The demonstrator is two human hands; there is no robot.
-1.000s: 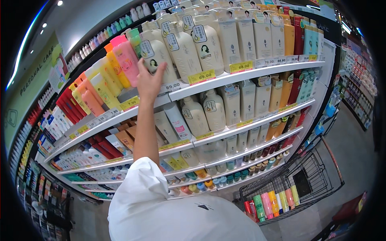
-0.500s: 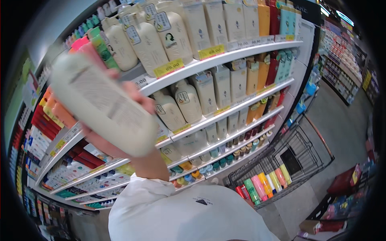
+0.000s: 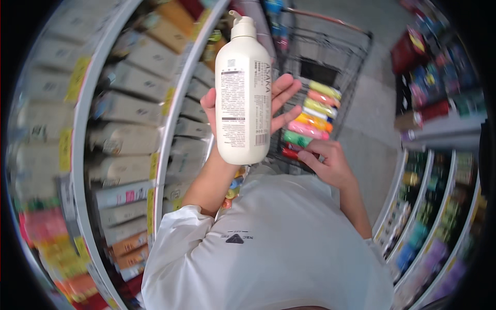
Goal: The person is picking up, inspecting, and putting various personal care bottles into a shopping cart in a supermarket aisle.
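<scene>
A cream pump bottle [image 3: 243, 98] with printed text on its side lies across my left hand [image 3: 281, 101], its pump end pointing away from me. The thumb shows at its left edge and the fingers reach past its right edge; the palm is hidden beneath it. My right hand [image 3: 330, 163] is lower and to the right, fingers curled, at the near end of the wire shopping cart [image 3: 356, 57]. Close to its thumb lies a red bottle [image 3: 292, 153], with a green bottle [image 3: 297, 138] just beyond. What those fingers hold, if anything, is hidden.
Several colourful bottles [image 3: 315, 113] lie in a row inside the cart. White shelves [image 3: 173, 77] of cream bottles and boxes rise on my left. On the right are more stocked shelves [image 3: 431, 217] and a dark red box [image 3: 408, 51]. Grey floor [image 3: 364, 113] runs between.
My view has swung right, from the shelves toward the cart. The pump bottle has moved from the left to the upper middle, now pump-end away. My right hand has come into view.
</scene>
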